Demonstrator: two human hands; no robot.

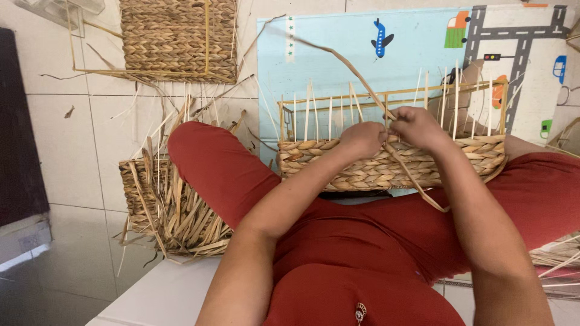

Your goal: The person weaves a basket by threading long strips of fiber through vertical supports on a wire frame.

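Note:
A half-woven straw basket on a thin metal frame rests across my lap, with upright straw stakes standing above its braided wall. My left hand presses on the top of the woven wall near its middle. My right hand sits just to the right, pinching a long dry straw strand that arcs up and away to the far left. The strand's other end loops down past the basket's front. My legs are in red trousers.
A finished woven basket panel in a wire frame lies on the tiled floor at the far left. A bundle of loose straw on a small woven piece lies beside my left knee. A light blue play mat with a road print lies beyond the basket.

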